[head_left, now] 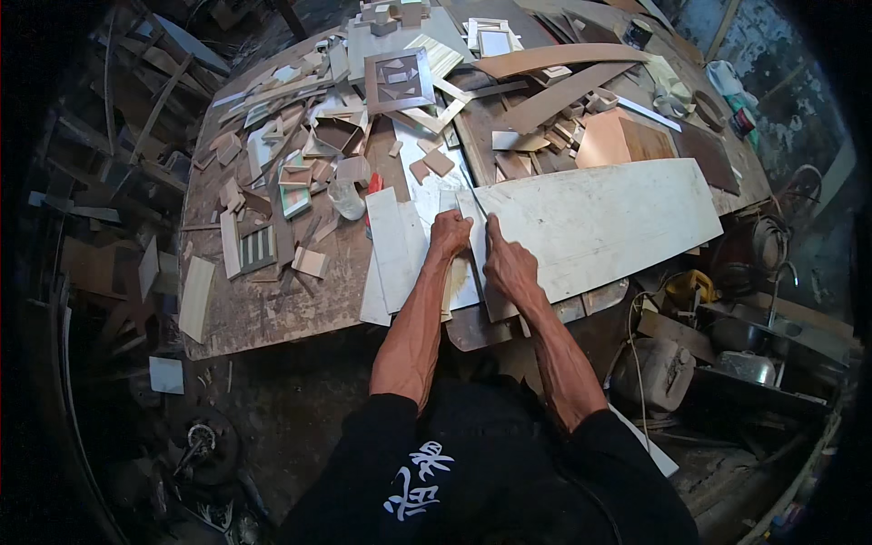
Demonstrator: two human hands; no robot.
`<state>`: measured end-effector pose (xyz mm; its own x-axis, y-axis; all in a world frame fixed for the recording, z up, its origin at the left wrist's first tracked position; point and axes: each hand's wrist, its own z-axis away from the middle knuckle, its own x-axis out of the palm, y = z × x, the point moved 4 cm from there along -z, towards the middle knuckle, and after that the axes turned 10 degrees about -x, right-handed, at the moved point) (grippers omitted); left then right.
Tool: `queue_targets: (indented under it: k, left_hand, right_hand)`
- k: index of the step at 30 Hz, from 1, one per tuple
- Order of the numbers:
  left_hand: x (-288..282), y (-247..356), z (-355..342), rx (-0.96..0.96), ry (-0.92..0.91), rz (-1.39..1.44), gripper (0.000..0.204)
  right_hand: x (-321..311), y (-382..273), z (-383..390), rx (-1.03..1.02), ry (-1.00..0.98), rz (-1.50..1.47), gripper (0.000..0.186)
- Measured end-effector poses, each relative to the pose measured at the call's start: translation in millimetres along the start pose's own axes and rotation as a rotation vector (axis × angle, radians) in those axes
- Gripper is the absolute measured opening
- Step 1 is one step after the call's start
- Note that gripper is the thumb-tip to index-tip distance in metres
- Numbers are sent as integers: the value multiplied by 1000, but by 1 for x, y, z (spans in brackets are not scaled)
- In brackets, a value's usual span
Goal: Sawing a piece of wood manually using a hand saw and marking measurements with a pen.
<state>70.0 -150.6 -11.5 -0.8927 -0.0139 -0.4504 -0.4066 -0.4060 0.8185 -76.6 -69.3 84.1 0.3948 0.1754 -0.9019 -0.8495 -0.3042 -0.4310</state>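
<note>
A large white board [599, 218] with a curved outer edge lies across the front of the workbench. At its left end my right hand [510, 271] is closed round a thin, dark, blade-like tool [480, 202], its index finger stretched along it. The tool points away from me; its handle is hidden in the hand. Just left of it, my left hand [450, 234] is closed in a fist at the board's left end; what its fingers hold, if anything, is hidden. Narrow white boards [388, 259] lie beside my left forearm.
Wood offcuts [438, 163] and small blocks cover the workbench [272, 318]. A square frame [400, 80] and curved brown boards [559, 60] lie farther back. A clear plastic cup [347, 198] stands left of my hands. A dirty jerrycan [668, 374] stands low on the right.
</note>
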Motion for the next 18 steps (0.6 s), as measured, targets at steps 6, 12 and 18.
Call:
queue_targets:
  k: [6, 12, 18]
  left_hand:
    - [-29, -37, -5, -31, 70, 69, 28]
    - [-17, 15, 26, -64, -49, 89, 25]
    - [-34, 5, 26, 225, 242, -173, 29]
  right_hand:
    - [-14, -34, 54, 6, -164, -27, 71]
    - [-38, -11, 108, 118, 101, -114, 67]
    - [-28, -10, 99, 83, 58, -196, 64]
